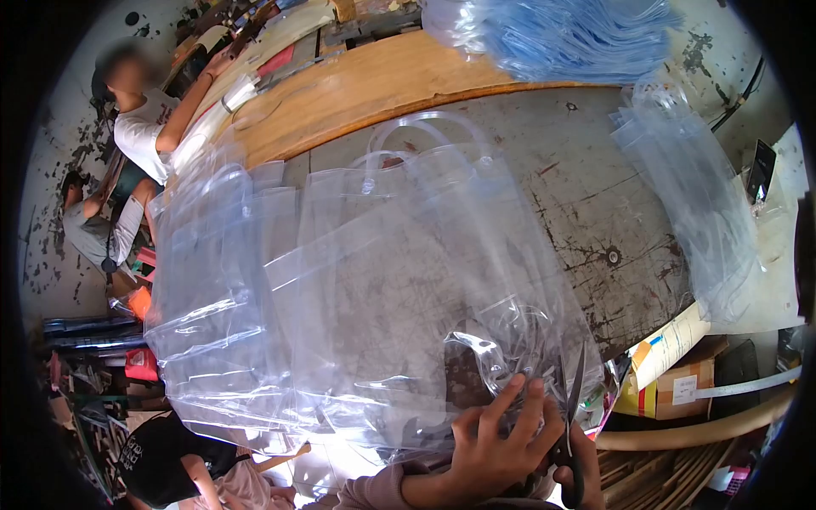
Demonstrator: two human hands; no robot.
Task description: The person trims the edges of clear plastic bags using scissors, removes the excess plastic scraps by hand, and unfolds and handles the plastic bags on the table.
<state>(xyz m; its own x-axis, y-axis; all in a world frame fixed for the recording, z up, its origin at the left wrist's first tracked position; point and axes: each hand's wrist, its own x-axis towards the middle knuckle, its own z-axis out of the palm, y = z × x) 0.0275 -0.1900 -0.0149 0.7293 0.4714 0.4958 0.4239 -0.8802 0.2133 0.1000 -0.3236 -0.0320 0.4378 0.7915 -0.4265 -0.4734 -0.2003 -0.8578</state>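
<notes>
Plainly, from my head view, the clear plastic bag (408,272) lies flat on the table (629,204), its near right corner crumpled under my left grip (499,433), its looped handles (438,115) toward the far side. That left grip is spread, fingertips down on the wrinkled film; I can't tell whether the thumb pinches anything. My right grip (586,467) is curled around the scissors (569,425), blades pointing away from me near the bag's right edge. I judge the film light and limp, slippery where it shines, likelier to crease and slide than to break. Flat, spread fingers should hold it down best; for lifting, I'd trust the handles, which look thicker and springier, over the smooth, sagging middle.
</notes>
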